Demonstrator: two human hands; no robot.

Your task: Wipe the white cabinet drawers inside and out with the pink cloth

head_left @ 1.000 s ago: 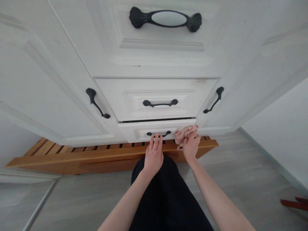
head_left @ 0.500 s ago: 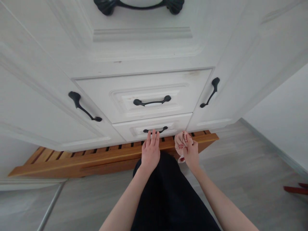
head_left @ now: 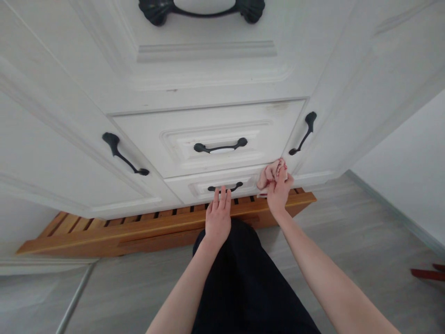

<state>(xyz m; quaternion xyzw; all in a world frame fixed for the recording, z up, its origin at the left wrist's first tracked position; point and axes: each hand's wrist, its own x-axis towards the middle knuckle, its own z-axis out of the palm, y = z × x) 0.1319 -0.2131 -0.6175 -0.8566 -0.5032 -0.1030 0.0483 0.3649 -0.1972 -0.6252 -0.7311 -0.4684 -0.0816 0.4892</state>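
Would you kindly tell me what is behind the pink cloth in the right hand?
The bottom drawer front reaches behind the pink cloth; its covered part, with any marks there, cannot be seen.

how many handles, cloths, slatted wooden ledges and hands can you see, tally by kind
black handles: 5
pink cloth: 1
slatted wooden ledge: 1
hands, left hand and right hand: 2
total: 9

grey wood-look floor [head_left: 347, 241] | plain white wall [head_left: 410, 171] on the right, greyish baseboard [head_left: 392, 212] | orangey slatted wood platform [head_left: 104, 237] | kinda dim, soft light
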